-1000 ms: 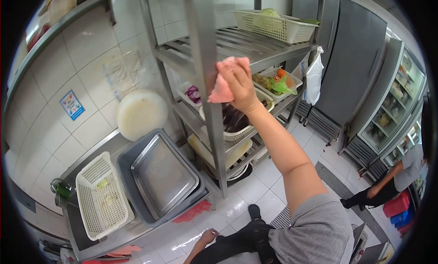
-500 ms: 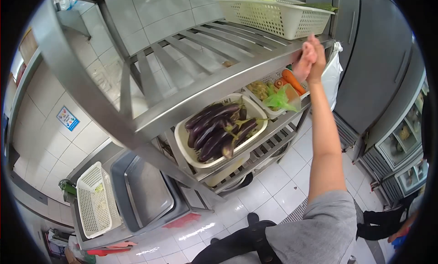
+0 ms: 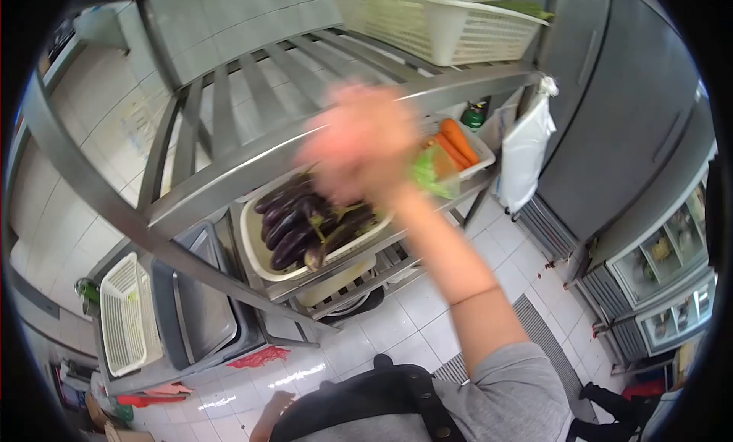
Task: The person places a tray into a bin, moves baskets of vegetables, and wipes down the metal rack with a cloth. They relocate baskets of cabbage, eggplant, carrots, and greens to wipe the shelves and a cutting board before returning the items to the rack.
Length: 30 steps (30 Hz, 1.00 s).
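My right hand is raised in front of the metal rack, smeared by motion. Its finger side shows as a pinkish blur, and I cannot tell whether anything is in it. It overlaps a white basin of dark purple eggplants on the shelf below. Beside the forearm, that same shelf bears a tray of carrots and a light green plastic bag. My left hand hangs low by the dark apron, partly in view, its fingers hard to make out.
The slatted upper shelf carries a white perforated basket with greens. A white bag hangs at the rack's right end, near grey fridge doors. Grey tubs and another perforated basket stand lower left. Someone in dark trousers is at lower right.
My right hand has swept left and down from the rack's right end to above the eggplants. The view has shifted, and my left hand now shows at the bottom.
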Tool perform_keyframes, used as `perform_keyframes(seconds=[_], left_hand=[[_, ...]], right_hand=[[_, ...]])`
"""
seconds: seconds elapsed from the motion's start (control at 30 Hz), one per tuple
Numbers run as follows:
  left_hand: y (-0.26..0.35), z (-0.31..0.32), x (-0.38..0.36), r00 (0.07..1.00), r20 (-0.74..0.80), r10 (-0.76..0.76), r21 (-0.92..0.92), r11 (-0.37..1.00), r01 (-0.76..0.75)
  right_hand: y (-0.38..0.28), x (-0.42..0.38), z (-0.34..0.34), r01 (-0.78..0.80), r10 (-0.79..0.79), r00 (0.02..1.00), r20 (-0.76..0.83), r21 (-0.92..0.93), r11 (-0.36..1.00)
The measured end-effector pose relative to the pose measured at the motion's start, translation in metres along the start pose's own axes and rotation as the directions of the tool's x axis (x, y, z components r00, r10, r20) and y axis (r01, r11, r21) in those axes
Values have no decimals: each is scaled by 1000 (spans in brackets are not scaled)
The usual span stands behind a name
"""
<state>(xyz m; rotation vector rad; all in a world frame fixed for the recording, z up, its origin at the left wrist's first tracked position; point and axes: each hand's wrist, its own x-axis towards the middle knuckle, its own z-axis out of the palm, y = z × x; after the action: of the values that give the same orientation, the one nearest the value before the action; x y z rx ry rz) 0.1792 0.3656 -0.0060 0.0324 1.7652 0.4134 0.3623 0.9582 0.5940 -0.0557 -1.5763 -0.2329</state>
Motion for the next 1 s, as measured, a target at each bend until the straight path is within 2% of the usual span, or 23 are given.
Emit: perform_keyframes(seconds=[0.03,0.07,0.13,0.17,0.23,0.27,0.3,0.33,0.37,0.4,0.43,0.47,0.5,0.53,0.67,0.7,0.73,0.77,0.8,0.87,0.93,0.97,1.0], left_hand=[[19,-8,9,999,17,-28,-60,998,29],[46,-15,4,994,-27,-104,100,989,106],[85,-22,-18,993,-108,48,202,979,-25],[98,-22,-21,986,-163,-36,140,988,60],[108,-16,-29,978,-207,-27,46,998,38],[107,-13,-32,969,-248,-19,-53,999,6],[102,-9,-36,969,-245,-29,-76,997,10],[92,-1,-40,967,-255,-22,-106,994,-5],[82,11,-43,963,-268,-17,-148,989,-24],[46,13,-30,966,-221,137,-177,968,-178],[32,26,-39,949,-276,154,-114,975,-191],[17,36,-55,932,-270,242,79,970,-229],[-1,46,-68,907,-263,328,269,928,-258],[-18,57,-77,909,-247,335,339,909,-242],[-115,78,-77,959,-237,156,267,960,-90],[-134,75,-74,956,-269,119,257,965,-47],[-151,65,-69,944,-316,98,266,964,-11],[-163,48,-62,916,-389,100,291,956,19],[-176,24,-54,873,-473,122,347,936,57],[-198,-43,-42,688,-683,243,492,850,188],[-218,-112,-41,347,-880,325,452,799,397],[-208,-156,-56,309,-946,96,207,914,349],[-184,-191,-75,93,-950,-299,-313,894,-320]], right_hand=[[-45,6,18,43,-36,998,-43,194,980],[-84,18,28,-25,45,997,-58,301,953],[-100,23,51,-15,19,1000,-14,283,959],[-91,22,47,-14,19,1000,-15,280,960],[-60,20,34,146,-145,989,-23,250,957],[-36,23,14,125,-116,992,-48,273,954],[6,7,0,86,-87,996,0,103,991],[54,1,-16,226,-226,974,-18,-21,974],[88,-13,-34,-133,146,989,-35,254,958],[128,-19,-50,-204,222,974,-48,243,948],[168,-24,-67,-275,296,953,-62,235,932],[208,-30,-84,-344,369,926,-74,231,910],[259,-37,-101,-444,541,841,-4,565,696],[317,-49,-111,-391,546,836,64,767,509],[349,-55,-127,-290,306,952,21,393,873],[328,-53,-129,-357,360,933,11,170,919],[317,-62,-124,-233,239,969,-57,95,968],[309,-67,-113,-176,201,975,-92,223,959],[295,-72,-107,-242,257,965,-50,204,949],[200,-50,-59,-201,259,959,-114,373,906],[97,-28,-18,-179,243,965,-101,425,887],[51,-19,0,-148,202,975,-98,397,906],[-2,-6,18,-111,125,989,-76,165,980]])
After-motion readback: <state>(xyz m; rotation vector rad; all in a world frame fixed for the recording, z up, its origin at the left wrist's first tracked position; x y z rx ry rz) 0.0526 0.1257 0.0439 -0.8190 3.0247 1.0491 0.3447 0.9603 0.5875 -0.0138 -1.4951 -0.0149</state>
